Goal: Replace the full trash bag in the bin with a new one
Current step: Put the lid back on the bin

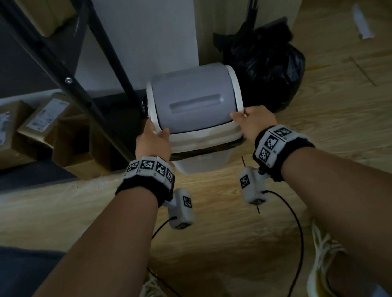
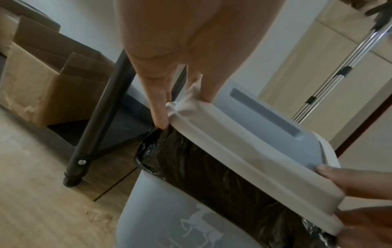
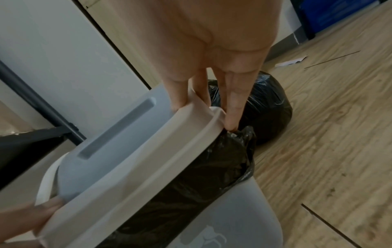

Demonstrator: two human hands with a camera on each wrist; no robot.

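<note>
While both hands pinch the lid frame (image 1: pixel 200 132) of the bin (image 1: pixel 202 162) at its near corners, thumb on top and fingers (image 2: pixel 158 107) curled under the rim, we judge the step to be seating that frame over the black liner (image 2: pixel 212 176). We lower it level, left hand (image 1: pixel 153 141) and right hand (image 1: pixel 254 120) together, keeping the liner's folded edge trapped evenly all round. A tied full bag (image 1: pixel 272 72) rests on the floor at the bin's two o'clock.
</note>
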